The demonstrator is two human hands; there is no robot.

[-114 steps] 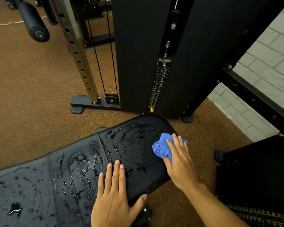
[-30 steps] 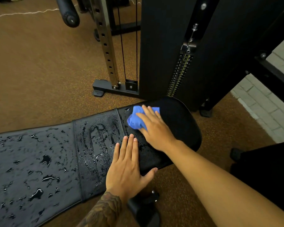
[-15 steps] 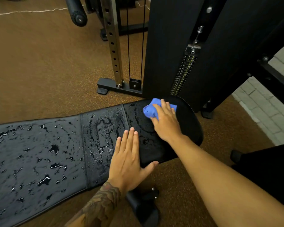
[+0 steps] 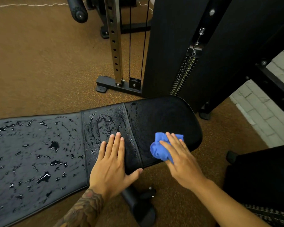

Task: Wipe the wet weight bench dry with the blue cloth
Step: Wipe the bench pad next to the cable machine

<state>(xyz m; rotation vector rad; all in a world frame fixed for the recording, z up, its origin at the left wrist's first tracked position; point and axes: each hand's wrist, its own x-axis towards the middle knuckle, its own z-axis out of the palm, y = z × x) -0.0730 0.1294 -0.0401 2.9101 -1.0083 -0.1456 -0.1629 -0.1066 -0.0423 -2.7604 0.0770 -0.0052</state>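
A black padded weight bench point(image 4: 162, 115) runs from the left edge to the middle of the view. Its long left pad and middle panel carry many water drops; the rounded right end looks mostly matte and dry. My right hand point(image 4: 182, 159) presses a crumpled blue cloth point(image 4: 159, 148) onto the near edge of that right end. My left hand point(image 4: 111, 166) lies flat, fingers together, on the wet middle panel, thumb over the bench's near edge.
A black cable machine with a weight stack point(image 4: 185, 72) stands just behind the bench end, with a perforated steel upright point(image 4: 116, 46) to its left. A black frame bar point(image 4: 275, 82) and white brick wall point(image 4: 261, 112) are at right. The floor point(image 4: 39, 63) is brown rubber.
My right hand has pulled the blue cloth from the far side of the bench end to its near edge. That end now shows less water. My left hand has stayed put.
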